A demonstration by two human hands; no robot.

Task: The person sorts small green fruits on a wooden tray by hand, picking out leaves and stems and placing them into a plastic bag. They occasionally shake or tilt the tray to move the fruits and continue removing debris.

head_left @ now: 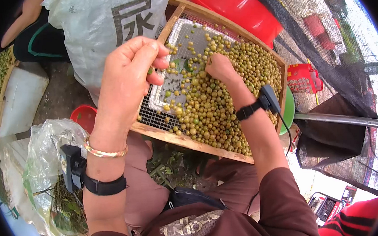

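Note:
A wooden-framed mesh sieve [183, 139] holds many small round yellow-green fruits [219, 102], heaped towards its right side. My left hand [133, 65] is raised over the sieve's left edge, thumb and fingers pinched together. Between its fingers shows a small green piece [150, 70]. Down among the fruits, my right hand [221, 67] has curled fingers, with the tips hidden; I cannot tell what they hold. Just left of it lies a green leaf [187, 65]. A white-rimmed panel [173, 41] with scattered dark bits and loose fruits lies in the sieve's left part.
A large whitish plastic sack [90, 17] stands at upper left, near another person's arm [28, 14]. Beyond the sieve is a red basin [237, 11]. A red bowl [84, 116] and a clear bag of twigs [56, 169] sit at left. A metal pole [339, 120] runs along the right.

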